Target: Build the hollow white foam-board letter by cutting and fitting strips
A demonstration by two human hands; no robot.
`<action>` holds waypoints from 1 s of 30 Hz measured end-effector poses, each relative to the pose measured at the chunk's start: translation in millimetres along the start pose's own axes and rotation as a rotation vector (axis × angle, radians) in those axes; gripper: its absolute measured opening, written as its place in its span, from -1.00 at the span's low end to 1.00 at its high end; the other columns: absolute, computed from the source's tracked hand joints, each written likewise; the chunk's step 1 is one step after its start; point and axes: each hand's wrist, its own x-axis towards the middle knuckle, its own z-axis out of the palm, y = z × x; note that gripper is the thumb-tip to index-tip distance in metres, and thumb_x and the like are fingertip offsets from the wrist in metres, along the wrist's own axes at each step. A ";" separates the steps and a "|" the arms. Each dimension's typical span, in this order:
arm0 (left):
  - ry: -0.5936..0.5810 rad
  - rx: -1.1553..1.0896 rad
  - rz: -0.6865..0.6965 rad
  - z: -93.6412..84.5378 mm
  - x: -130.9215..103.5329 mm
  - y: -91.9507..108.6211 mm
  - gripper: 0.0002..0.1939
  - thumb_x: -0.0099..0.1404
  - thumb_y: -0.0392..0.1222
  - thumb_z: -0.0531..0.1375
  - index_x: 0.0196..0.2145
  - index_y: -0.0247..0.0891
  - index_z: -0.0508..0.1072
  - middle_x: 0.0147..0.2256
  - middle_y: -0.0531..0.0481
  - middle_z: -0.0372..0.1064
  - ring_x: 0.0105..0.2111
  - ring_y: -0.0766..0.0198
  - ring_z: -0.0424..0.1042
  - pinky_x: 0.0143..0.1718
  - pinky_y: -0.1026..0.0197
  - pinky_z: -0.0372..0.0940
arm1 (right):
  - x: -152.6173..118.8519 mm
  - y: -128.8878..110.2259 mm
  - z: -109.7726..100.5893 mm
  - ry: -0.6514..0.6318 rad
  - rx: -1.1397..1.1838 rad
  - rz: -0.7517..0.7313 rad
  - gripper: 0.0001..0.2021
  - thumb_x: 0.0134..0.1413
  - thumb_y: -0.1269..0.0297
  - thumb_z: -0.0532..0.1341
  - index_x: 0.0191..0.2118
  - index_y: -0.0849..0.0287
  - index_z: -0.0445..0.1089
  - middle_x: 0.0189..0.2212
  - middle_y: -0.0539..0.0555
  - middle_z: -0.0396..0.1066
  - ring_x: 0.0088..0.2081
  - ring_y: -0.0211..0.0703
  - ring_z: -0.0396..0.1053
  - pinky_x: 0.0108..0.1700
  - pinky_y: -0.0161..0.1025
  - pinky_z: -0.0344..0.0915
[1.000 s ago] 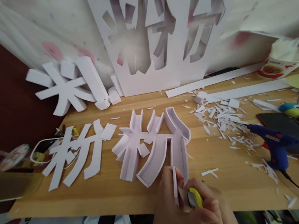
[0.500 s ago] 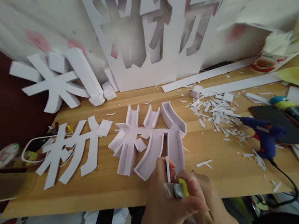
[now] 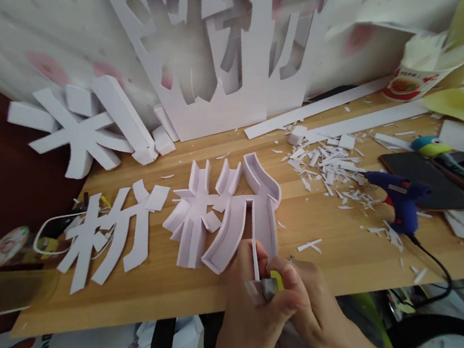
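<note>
My left hand (image 3: 251, 306) is closed on a narrow white strip (image 3: 254, 255), seen edge-on and pointing up the table. Pressed against it, my right hand (image 3: 306, 294) grips a small yellow and grey tool (image 3: 272, 286), probably a cutter; its blade is hidden. Both hands are at the table's front edge. Just beyond them lies a white foam character (image 3: 193, 217) with raised walls along its outline. A flat white character (image 3: 97, 239) lies to its left, with a loose square piece on its right end.
White scraps (image 3: 327, 163) lie right of centre, beside a blue glue gun (image 3: 402, 193) with a black cable. Long strips (image 3: 316, 107), a paper cup (image 3: 409, 81), a thick white character (image 3: 80, 130) and a cut-out board (image 3: 217, 117) stand or lie behind.
The view has shifted slightly, so most objects on the table appear a little further left and up. Both hands keep their hold on the strip and the tool.
</note>
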 end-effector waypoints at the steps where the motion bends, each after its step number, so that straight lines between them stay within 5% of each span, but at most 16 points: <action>1: 0.019 0.044 0.038 0.1 0.1 -1.5 -0.33 -0.03 0.49 0.26 -0.39 -0.15 0.17 -0.48 0.14 0.16 -0.48 0.35 0.13 -0.44 0.27 0.16 | -0.2 0.5 -0.2 0.006 -0.002 0.007 -0.46 0.43 0.03 -0.27 -0.39 0.12 0.30 -0.55 0.05 0.34 -0.51 -0.16 0.33 -0.45 -0.21 0.20; 5: 0.042 0.151 0.121 0.7 0.3 -3.8 -0.35 0.03 0.51 0.19 -0.37 -0.16 0.22 -0.47 0.11 0.18 -0.48 0.33 0.12 -0.41 0.24 0.17 | -1.1 1.2 -2.7 0.024 0.002 0.027 -0.48 0.43 0.05 -0.26 -0.42 0.10 0.27 -0.58 0.03 0.31 -0.54 -0.17 0.30 -0.46 -0.21 0.18; 9: -0.041 0.010 -0.011 2.7 -0.9 0.7 -0.25 -0.20 0.53 0.29 -0.34 -0.13 0.22 -0.47 0.13 0.20 -0.50 0.35 0.15 -0.45 0.25 0.17 | -2.6 -0.3 -7.3 -0.034 -0.011 0.002 -0.47 0.43 0.04 -0.25 -0.39 0.14 0.31 -0.57 0.02 0.31 -0.55 -0.22 0.27 -0.46 -0.25 0.15; 13: -0.111 -0.039 -0.065 3.2 -1.2 2.0 -0.25 -0.18 0.52 0.30 -0.34 -0.12 0.15 -0.43 0.09 0.23 -0.44 0.27 0.25 -0.41 0.21 0.23 | -2.4 -0.8 -9.8 -0.067 -0.035 -0.004 -0.45 0.44 0.05 -0.26 -0.39 0.16 0.33 -0.56 0.02 0.33 -0.53 -0.24 0.26 -0.45 -0.28 0.14; 19: -0.025 0.150 0.153 -0.3 -1.0 -9.7 -0.31 0.00 0.55 0.17 -0.33 -0.15 0.17 -0.46 0.16 0.09 -0.49 0.36 0.06 -0.44 0.26 0.11 | -0.4 -0.7 -5.5 -0.008 -0.037 -0.052 -0.47 0.45 0.09 -0.24 -0.42 0.15 0.30 -0.57 0.02 0.34 -0.55 -0.24 0.27 -0.47 -0.28 0.16; 24: 0.101 0.299 0.372 -0.7 -2.8 -11.5 -0.49 0.25 0.39 0.10 -0.32 -0.15 0.18 -0.47 0.17 0.14 -0.51 0.37 0.10 -0.45 0.28 0.11 | -0.5 -2.6 1.3 0.075 -0.032 -0.054 -0.54 0.45 0.16 -0.21 -0.41 0.15 0.27 -0.58 0.00 0.31 -0.56 -0.25 0.27 -0.49 -0.29 0.14; 30: 0.085 0.276 0.346 0.9 -1.6 -8.1 -0.39 0.16 0.47 0.12 -0.25 -0.15 0.21 -0.45 0.17 0.07 -0.54 0.39 0.07 -0.52 0.30 0.12 | 0.8 1.2 -5.2 0.017 -0.073 -0.118 -0.53 0.45 0.12 -0.22 -0.40 0.15 0.26 -0.57 -0.01 0.29 -0.56 -0.28 0.23 -0.49 -0.30 0.12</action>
